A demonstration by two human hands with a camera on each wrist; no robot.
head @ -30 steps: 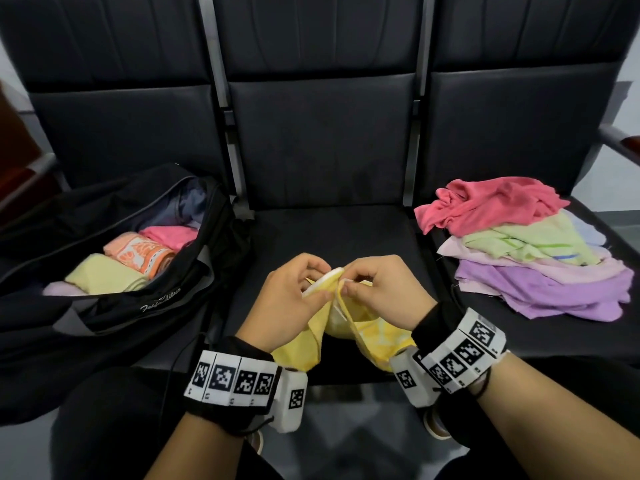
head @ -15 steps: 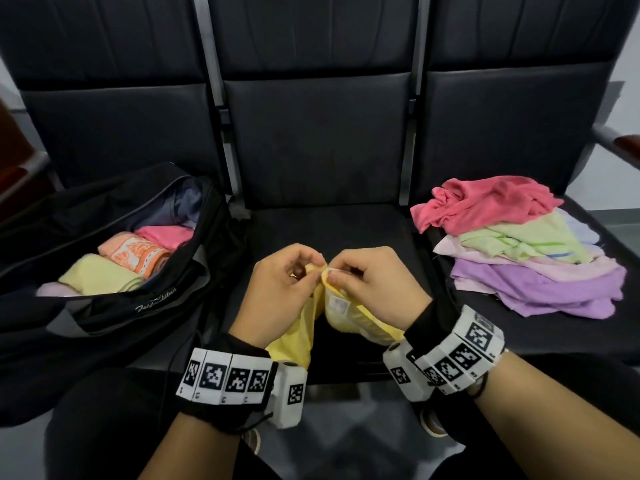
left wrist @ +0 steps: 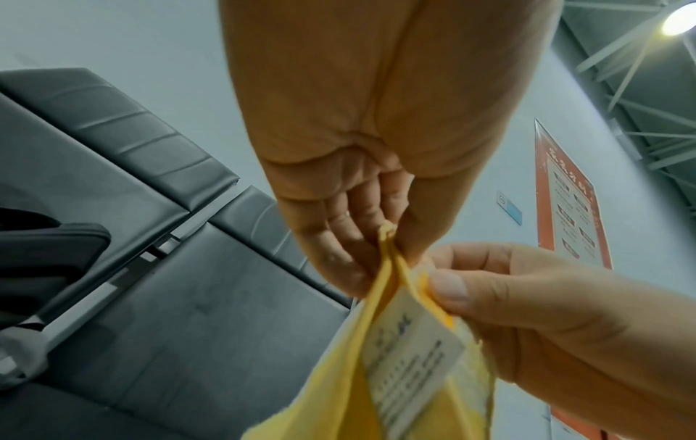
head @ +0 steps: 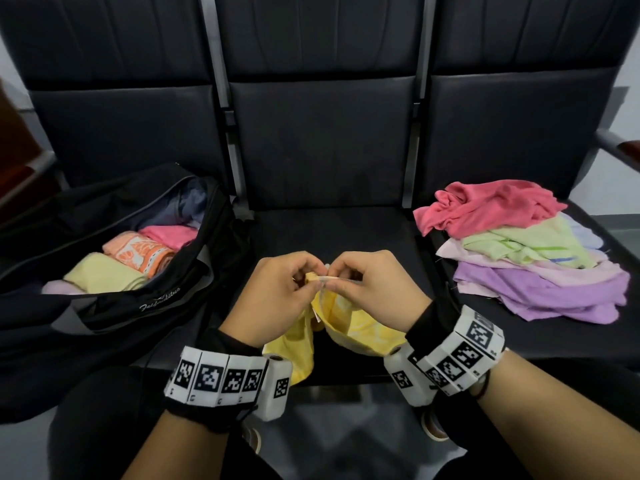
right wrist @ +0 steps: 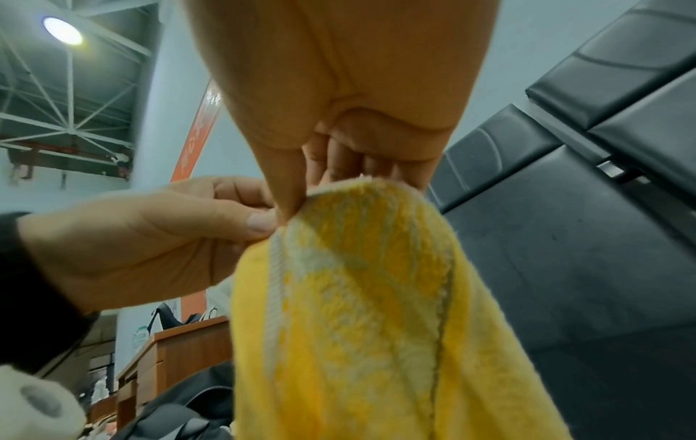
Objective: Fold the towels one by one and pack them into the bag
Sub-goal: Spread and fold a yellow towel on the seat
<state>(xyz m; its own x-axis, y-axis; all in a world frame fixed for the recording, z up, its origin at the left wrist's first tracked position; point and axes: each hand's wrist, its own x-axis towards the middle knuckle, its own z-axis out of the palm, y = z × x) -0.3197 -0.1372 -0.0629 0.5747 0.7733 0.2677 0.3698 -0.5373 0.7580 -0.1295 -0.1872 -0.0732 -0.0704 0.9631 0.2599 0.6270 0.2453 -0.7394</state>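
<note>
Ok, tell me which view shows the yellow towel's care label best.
The left wrist view: the care label faces the camera, print visible though unreadable. The head view shows only a sliver; the right wrist view shows none.

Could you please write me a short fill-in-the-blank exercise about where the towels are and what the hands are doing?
1. Both hands pinch the ____ towel.
2. The bag lies to the person's ____.
3. The top towel of the unfolded pile is ____.
4. The white label shows in the ____ wrist view.

Missing words: yellow; left; pink; left
</note>
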